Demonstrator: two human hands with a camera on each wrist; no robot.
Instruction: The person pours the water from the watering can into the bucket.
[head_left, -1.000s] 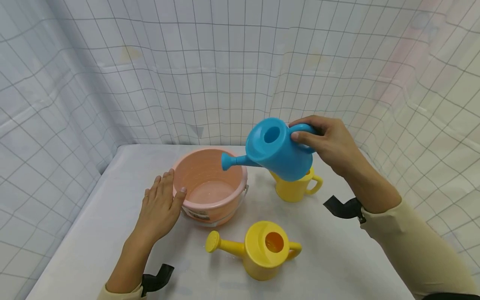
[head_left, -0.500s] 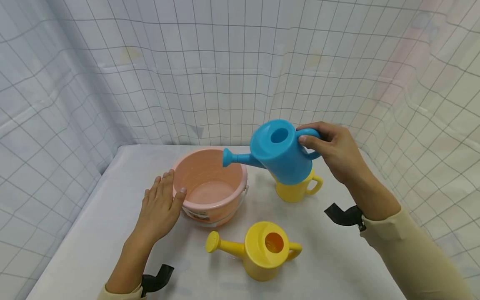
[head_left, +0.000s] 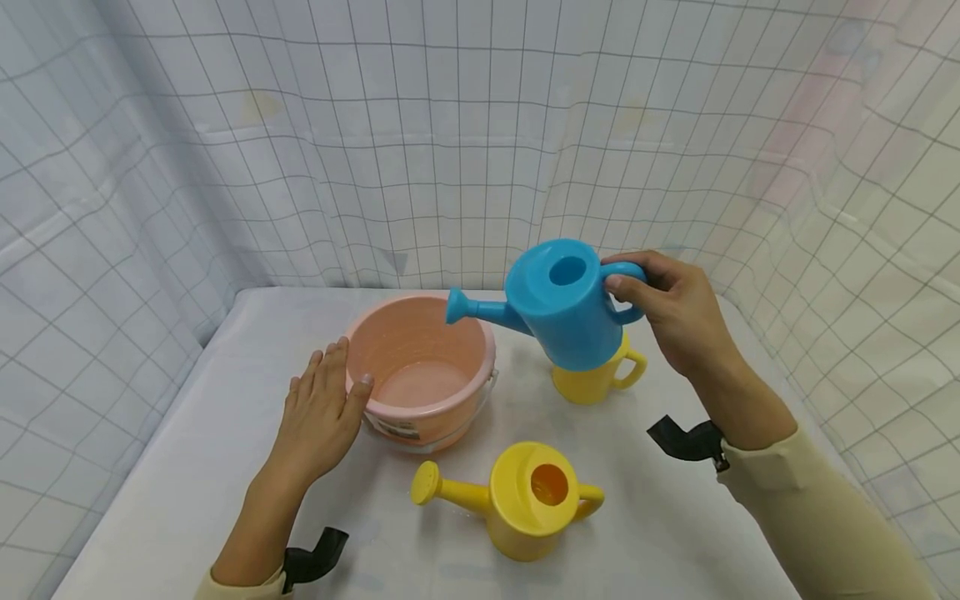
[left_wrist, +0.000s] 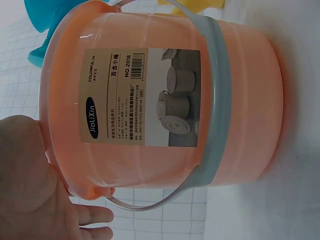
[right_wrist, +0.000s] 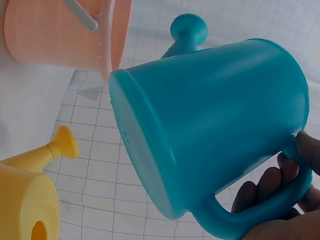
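Over the counter, ur R fingers grip a blue plastic watering can; L fingers, straight, rest vs round pink plastic bucket.

This is a small curtained booth; white, grid-lined curtains hang along the far, left and right sides of a white-topped table. Whether it stands in a home, a workshop or elsewhere cannot be told.

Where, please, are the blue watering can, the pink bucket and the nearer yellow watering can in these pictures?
Blue watering can point(head_left: 572, 329), head view: the side of its body.
Pink bucket point(head_left: 401, 337), head view: its far inner wall.
Nearer yellow watering can point(head_left: 513, 500), head view: its top, beside the opening.
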